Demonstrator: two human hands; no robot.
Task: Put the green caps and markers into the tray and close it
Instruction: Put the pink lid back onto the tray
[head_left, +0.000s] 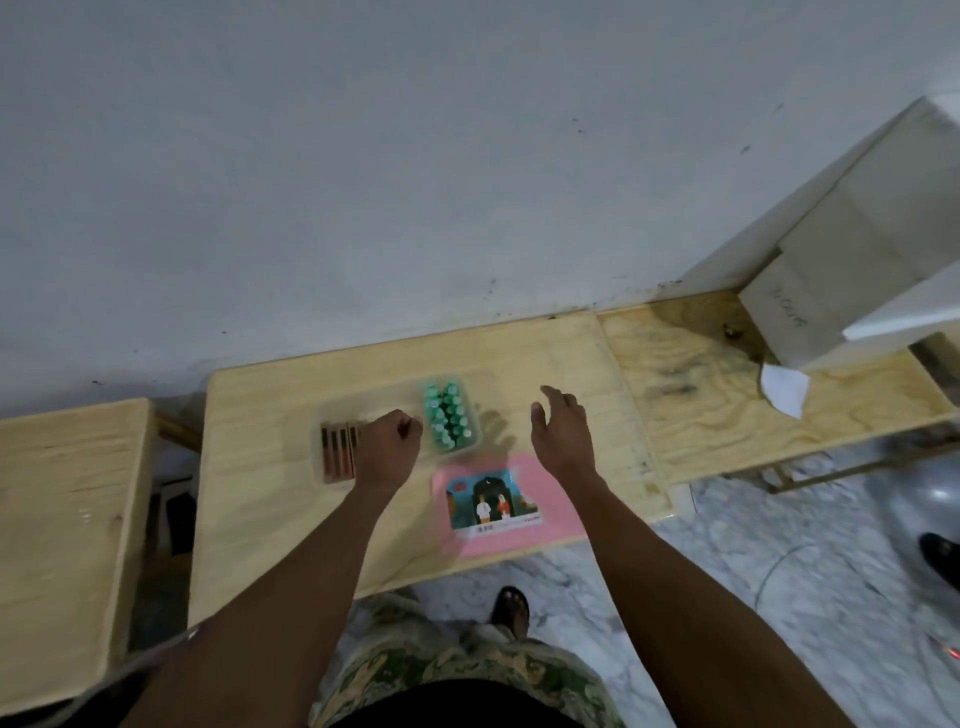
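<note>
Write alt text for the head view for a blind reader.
Two bare hands reach over a pale wooden table: the left hand curled beside dark markers, the right hand open and empty. Between them sits a clear tray of green caps; nearer lies a pink card.

Taking the clear tray (451, 415) as the landmark: its top was open, packed with green caps, so straight down was free. Just left of it sat the left hand (387, 447), fisted over a row of dark markers (338, 452), blocking that side. To its right the wooden table (561, 358) was bare under the spread right hand (561, 434) (hovering, I think). Nearer the person lay a pink card (498, 504), flat. Behind the tray, a bare strip, then wall.
</note>
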